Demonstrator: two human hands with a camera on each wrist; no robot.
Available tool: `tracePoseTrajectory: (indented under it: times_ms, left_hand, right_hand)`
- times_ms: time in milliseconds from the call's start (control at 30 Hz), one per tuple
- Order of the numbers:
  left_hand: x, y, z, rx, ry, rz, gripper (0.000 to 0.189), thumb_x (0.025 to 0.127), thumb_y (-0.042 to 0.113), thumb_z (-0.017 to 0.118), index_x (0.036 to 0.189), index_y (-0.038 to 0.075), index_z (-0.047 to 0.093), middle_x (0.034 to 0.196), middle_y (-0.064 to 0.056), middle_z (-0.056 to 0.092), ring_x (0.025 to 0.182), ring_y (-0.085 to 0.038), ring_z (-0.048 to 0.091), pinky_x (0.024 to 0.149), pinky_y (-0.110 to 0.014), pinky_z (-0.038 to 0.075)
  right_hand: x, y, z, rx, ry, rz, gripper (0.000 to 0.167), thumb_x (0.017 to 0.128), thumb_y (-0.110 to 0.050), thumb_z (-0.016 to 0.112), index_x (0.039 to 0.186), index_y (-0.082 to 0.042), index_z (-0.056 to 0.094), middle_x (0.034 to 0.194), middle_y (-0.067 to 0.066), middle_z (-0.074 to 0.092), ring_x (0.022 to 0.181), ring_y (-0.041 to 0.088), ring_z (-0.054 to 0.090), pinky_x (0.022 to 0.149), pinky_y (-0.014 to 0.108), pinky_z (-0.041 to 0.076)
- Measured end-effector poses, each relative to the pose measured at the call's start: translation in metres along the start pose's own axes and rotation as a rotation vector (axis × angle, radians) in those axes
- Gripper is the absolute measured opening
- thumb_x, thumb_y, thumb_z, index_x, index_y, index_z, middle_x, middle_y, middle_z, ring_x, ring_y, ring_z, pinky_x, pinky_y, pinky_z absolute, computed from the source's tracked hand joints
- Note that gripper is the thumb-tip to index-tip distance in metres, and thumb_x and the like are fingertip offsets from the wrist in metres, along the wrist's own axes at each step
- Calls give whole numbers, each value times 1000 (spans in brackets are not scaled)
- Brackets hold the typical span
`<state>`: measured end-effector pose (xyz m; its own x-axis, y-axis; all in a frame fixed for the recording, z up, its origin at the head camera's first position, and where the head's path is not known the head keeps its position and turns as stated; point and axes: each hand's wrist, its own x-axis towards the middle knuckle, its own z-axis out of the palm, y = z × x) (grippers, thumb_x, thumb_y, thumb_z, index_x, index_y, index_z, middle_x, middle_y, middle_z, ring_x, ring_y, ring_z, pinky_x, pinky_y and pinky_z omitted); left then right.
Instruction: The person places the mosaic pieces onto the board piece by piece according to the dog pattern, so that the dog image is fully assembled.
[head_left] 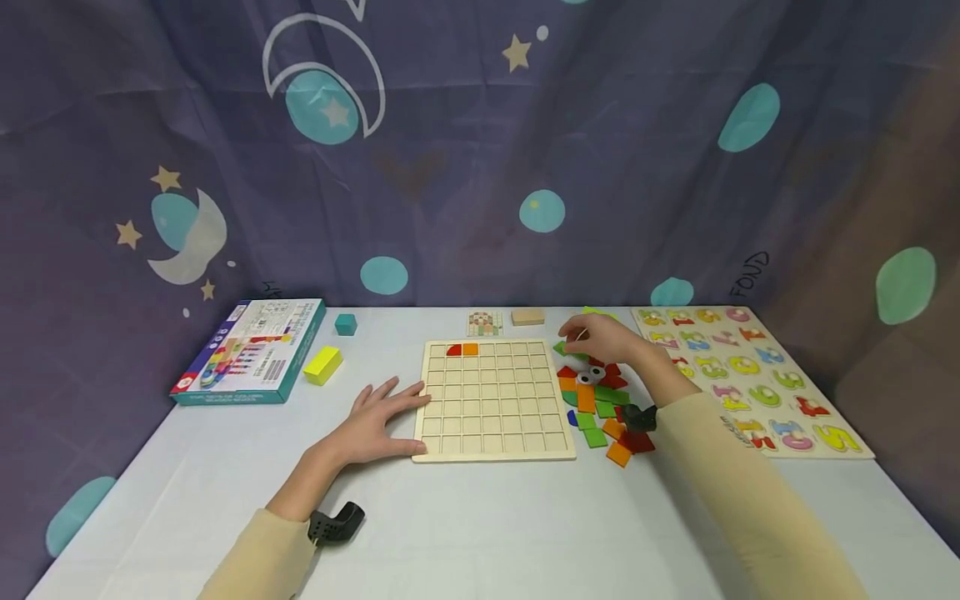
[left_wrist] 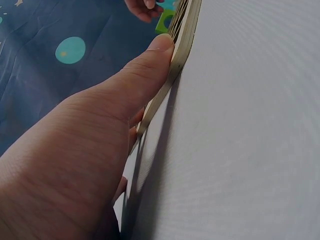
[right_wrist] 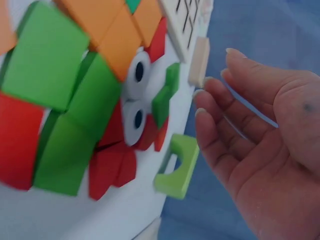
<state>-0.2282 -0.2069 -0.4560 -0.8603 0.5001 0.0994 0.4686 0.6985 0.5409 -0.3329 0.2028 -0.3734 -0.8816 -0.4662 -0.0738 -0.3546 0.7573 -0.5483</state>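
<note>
A pale wooden grid board [head_left: 487, 417] lies mid-table, with a red rounded piece [head_left: 454, 350] and an orange square [head_left: 471, 350] in its top row. Along the board's left edge my left hand [head_left: 378, 425] rests with fingers spread; in the left wrist view its thumb [left_wrist: 150, 62] lies against the rim. My right hand [head_left: 600, 337] is over the far end of a pile of coloured pieces right of the board. Its fingers are loosely bent with nothing between them in the right wrist view. The pile has green tiles [right_wrist: 50, 57], orange, red and two eye pieces [right_wrist: 136, 72].
Behind the board are a small pattern card [head_left: 484, 323] and a plain wooden block [head_left: 527, 317]. A green arch block [right_wrist: 185, 170] stands past the pile. Rightmost is a number puzzle board [head_left: 810, 452]. To the left are a box [head_left: 255, 350], yellow block [head_left: 323, 366] and teal cube [head_left: 346, 324].
</note>
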Motion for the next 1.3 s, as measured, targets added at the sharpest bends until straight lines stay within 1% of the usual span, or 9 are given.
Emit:
tracePoseTrajectory:
  times_ms: [100, 167, 333, 433, 667, 867, 1067, 1167, 1300]
  left_hand:
    - [-1, 0, 0, 0, 0, -2, 79, 80, 58, 78, 146, 21, 57, 160, -1, 38, 151, -41, 14, 115, -66, -1]
    - [-1, 0, 0, -4, 0, -5, 78, 80, 58, 79, 146, 21, 57, 160, -1, 37, 151, -41, 14, 115, -66, -2]
    - [0, 1, -1, -14, -5, -7, 78, 81, 58, 78, 146, 21, 56, 160, 0, 37, 151, -40, 13, 115, -65, -2]
    - [0, 1, -1, -14, -7, -10, 78, 81, 57, 79, 146, 21, 57, 160, 0, 37, 151, -40, 13, 115, -65, -2]
    - [1, 2, -2, -3, -12, -20, 78, 81, 58, 77, 146, 21, 56, 160, 0, 37, 152, -39, 12, 115, -65, -2]
    - [1, 3, -4, -10, -25, -15, 77, 82, 55, 78, 147, 20, 55, 161, -1, 36, 151, -40, 12, 115, -65, -3]
    - [3, 4, -5, -12, -38, -21, 77, 82, 55, 78, 147, 19, 55, 161, -2, 35, 151, -41, 12, 115, -66, -3]
    - [3, 5, -6, -13, -51, -28, 78, 82, 55, 78, 148, 19, 55, 161, -2, 35, 151, -42, 11, 115, -66, -3]
    - [3, 4, -7, -8, -57, -29, 78, 82, 55, 78, 148, 20, 54, 161, -3, 35, 151, -42, 11, 115, -67, -3]
  right_hand:
    - [-3, 5, 0, -12, -5, 21, 33, 100, -12, 65, 127, 7, 62, 112, 17, 66, 97, 30, 60, 91, 45, 52]
    - [-4, 8, 0, -14, -4, 38, 33, 100, -12, 65, 127, 6, 62, 112, 17, 65, 97, 31, 60, 90, 45, 53]
    - [-8, 14, -3, -24, 7, 72, 32, 100, -12, 64, 127, 5, 63, 111, 17, 65, 97, 31, 60, 85, 40, 54]
    - [-11, 18, -5, -20, 6, 73, 34, 100, -12, 65, 128, 6, 62, 112, 18, 65, 96, 32, 60, 82, 39, 55]
    - [-12, 24, -5, -5, 3, 102, 35, 99, -12, 66, 129, 6, 62, 115, 19, 64, 99, 33, 59, 84, 38, 55]
    - [-10, 28, -3, 7, 17, 128, 34, 100, -13, 65, 129, 4, 63, 117, 18, 63, 99, 33, 58, 83, 36, 55]
    - [-11, 36, 0, 10, 27, 136, 30, 100, -14, 65, 125, 2, 66, 116, 18, 64, 102, 34, 58, 89, 42, 54]
    - [-11, 41, 2, 5, 36, 121, 29, 99, -14, 66, 122, 3, 67, 114, 18, 65, 102, 35, 58, 91, 45, 52]
    - [-11, 44, 3, 8, 55, 119, 27, 98, -12, 66, 121, 3, 68, 113, 18, 66, 100, 34, 58, 88, 43, 54]
